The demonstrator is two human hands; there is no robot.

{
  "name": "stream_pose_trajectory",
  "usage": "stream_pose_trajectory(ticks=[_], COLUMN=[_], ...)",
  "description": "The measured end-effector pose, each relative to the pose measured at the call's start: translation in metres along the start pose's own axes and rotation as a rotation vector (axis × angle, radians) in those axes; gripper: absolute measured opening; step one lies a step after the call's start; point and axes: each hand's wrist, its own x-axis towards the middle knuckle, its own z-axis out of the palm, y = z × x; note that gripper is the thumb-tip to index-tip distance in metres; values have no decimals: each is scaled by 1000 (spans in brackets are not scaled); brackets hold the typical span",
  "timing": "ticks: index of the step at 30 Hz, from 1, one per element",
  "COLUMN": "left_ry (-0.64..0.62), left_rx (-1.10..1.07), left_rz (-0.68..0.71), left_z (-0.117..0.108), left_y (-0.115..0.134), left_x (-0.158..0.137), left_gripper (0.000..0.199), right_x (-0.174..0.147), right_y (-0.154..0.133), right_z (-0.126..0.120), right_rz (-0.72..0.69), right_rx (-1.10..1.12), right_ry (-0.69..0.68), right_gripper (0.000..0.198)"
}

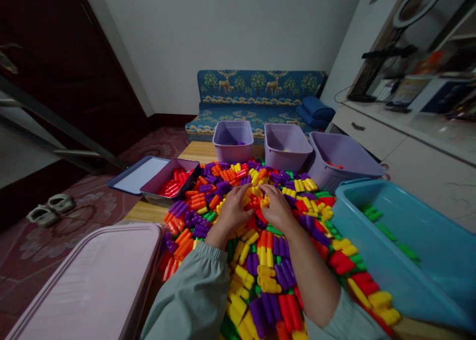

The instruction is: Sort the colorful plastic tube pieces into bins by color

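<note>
A heap of plastic building blocks (260, 245) in red, orange, yellow, green and purple covers the table. Over its middle, my left hand (233, 208) has curved fingers, thumb and fingertips apart, with yellow and red blocks beneath them. Facing it across a small gap is my right hand (278, 208), its thumb and fingers closed around a small yellow building block (265, 202). Some of the fingers on both hands are hidden from this angle.
Three lilac bins (233, 154) line the far edge, a few blocks inside. A blue bin (372, 240) with green blocks stands right. At left are a box (169, 186) of red blocks, its lid (137, 173), and a pale pink lid (89, 280). Behind is a sofa (256, 111).
</note>
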Motion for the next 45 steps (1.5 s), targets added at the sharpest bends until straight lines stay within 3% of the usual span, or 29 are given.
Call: stream_pose_trajectory(ticks=[6, 10, 15, 21, 26, 33, 39, 45], left_ry=[-4, -30, -30, 101, 127, 192, 196, 253], left_rx=[16, -50, -284, -610, -1000, -1230, -1317, -1436], left_rz=[-37, -70, -132, -86, -262, -273, -273, -311], left_z=[-2, -6, -8, -6, -6, -4, -1, -2], left_y=[4, 10, 12, 10, 12, 12, 11, 12], left_x=[-1, -1, 0, 4, 2, 5, 7, 8], left_gripper=[73, 71, 60, 51, 47, 51, 54, 45], right_x=[-1, -1, 0, 0, -3, -2, 1, 5], right_y=[-15, -14, -5, -7, -18, -19, -12, -14], right_z=[-5, -7, -2, -7, -15, -15, -6, -3], right_rz=[142, 183, 151, 77, 133, 50, 59, 24], right_rx=[77, 156, 433, 789, 919, 861, 830, 784], right_ry=[-89, -80, -28, 0, -17, 104, 79, 214], right_gripper=[82, 76, 65, 65, 63, 48, 47, 35])
